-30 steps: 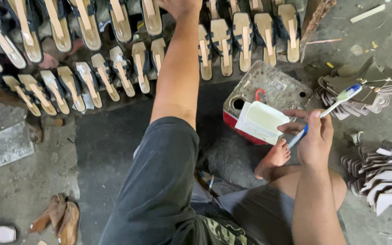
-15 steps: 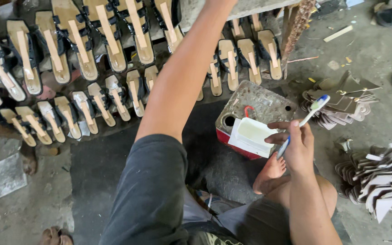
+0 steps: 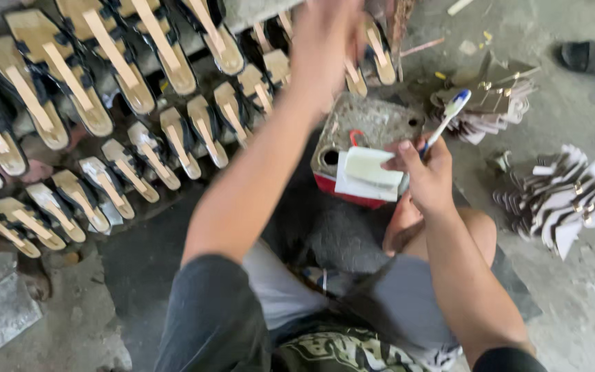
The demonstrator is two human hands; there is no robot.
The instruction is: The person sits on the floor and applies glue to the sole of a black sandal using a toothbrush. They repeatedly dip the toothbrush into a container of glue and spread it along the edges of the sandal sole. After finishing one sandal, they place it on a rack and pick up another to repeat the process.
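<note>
Protruding up-right from right hand (image 3: 427, 180) grip, toothbrush (image 3: 447, 118); white piece (image 3: 366, 172) alongside.

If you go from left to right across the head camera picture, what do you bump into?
Rows of sandals → the left hand reaching up → a red metal can → a white pad and toothbrush in the right hand → a pile of cut strap pieces.

Left hand (image 3: 325, 48) stretched forward, blurred; right hand (image 3: 425, 176) bent inward, grip closed.
</note>
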